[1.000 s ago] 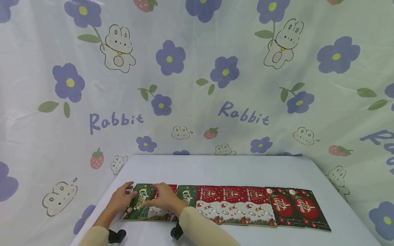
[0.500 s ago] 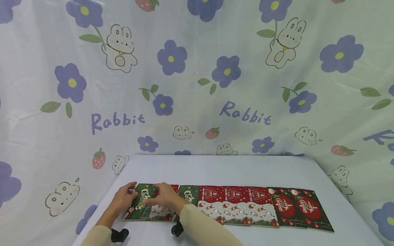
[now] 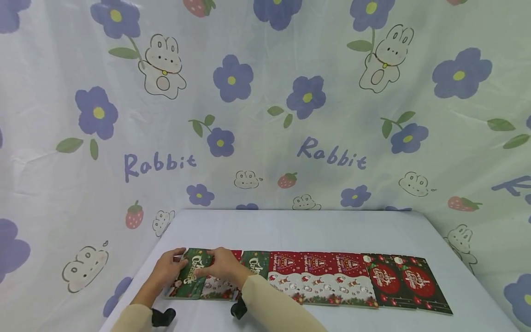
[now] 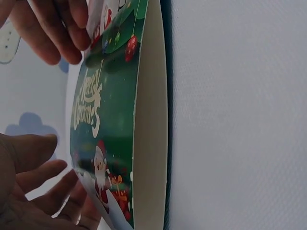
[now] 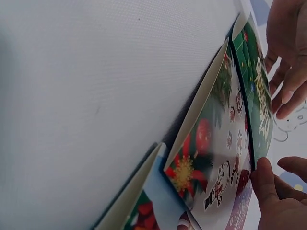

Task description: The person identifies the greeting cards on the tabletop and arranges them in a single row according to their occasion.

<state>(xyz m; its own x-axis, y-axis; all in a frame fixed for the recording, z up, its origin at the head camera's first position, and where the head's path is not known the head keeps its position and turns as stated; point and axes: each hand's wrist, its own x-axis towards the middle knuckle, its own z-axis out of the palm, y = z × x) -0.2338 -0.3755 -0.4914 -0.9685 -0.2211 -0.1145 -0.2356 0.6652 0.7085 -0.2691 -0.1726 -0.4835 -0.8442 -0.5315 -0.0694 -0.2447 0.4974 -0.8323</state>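
Head view: left hand (image 3: 166,272) and right hand (image 3: 221,266) both pinching green Christmas card (image 3: 191,273), grip closed on its edges. Lying at left end of card row (image 3: 332,279) on white surface (image 3: 298,230).

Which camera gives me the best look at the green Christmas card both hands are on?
The left wrist view: the green card fills the frame, its lettering and Santa plain. The head view shows it small at the row's left end; the right wrist view shows only a narrow strip.

Both arms wear long cream-beige sleeves (image 3: 269,306); a small black camera mount (image 3: 162,317) sits strapped under each wrist.
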